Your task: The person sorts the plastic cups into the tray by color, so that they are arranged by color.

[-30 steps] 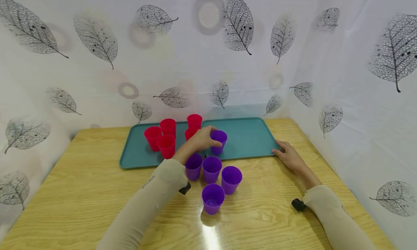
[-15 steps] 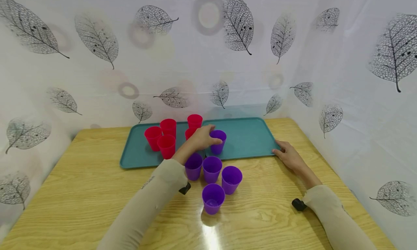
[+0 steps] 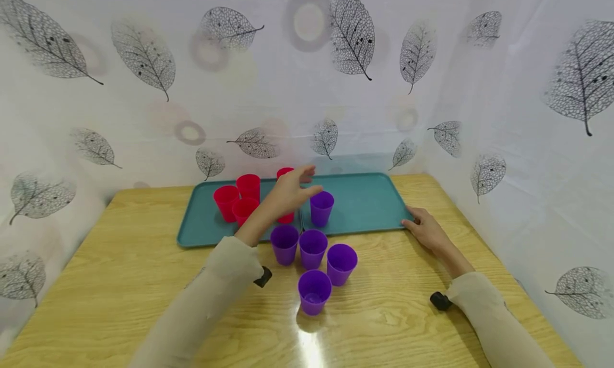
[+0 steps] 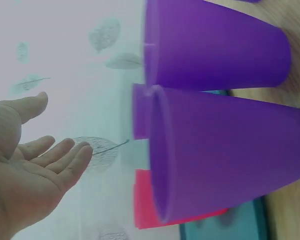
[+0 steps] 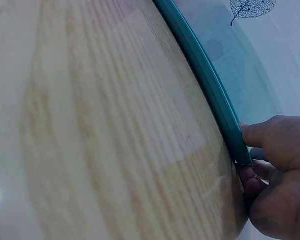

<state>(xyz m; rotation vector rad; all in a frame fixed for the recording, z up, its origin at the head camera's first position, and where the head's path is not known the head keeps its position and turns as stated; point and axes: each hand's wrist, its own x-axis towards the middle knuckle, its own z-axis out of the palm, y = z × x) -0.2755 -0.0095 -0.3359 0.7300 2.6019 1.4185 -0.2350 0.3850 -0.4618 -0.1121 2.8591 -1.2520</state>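
Wooden table (image 3: pixel 110 282): carried the whole layout, two trays at the far side with cups on and before them.

Left tray (image 3: pixel 198 224): held the red cups (image 3: pixel 226 204). Four rims showed; more red was partly covered by the left forearm, so exact count could not be told. No red cup was seen on the bare table; that share of the work was judged finished.

Right tray (image 3: pixel 366 204): set edge to edge with the left one. It bore a single cup, the placed purple cup (image 3: pixel 322 212), upright at its left end. Rest of its surface was bare.

Four loose purple cups (image 3: pixel 314 296) stood upright on the wood in front of the trays, in a loose cluster. Progress estimate: one purple cup done, these four outstanding, if all were meant for the right tray.

Pose. Left arm reached forward across the left tray. Left hand (image 3: pixel 287 192) was raised just beside the placed purple cup, released, holding nothing: fingers relaxed and thumb well apart from them in the left wrist view. Right arm lay along the right side. Right hand (image 3: pixel 425 229) grasped the right tray at its near right corner, thumb (image 5: pixel 257 134) on the rim, other fingers tucked beneath.
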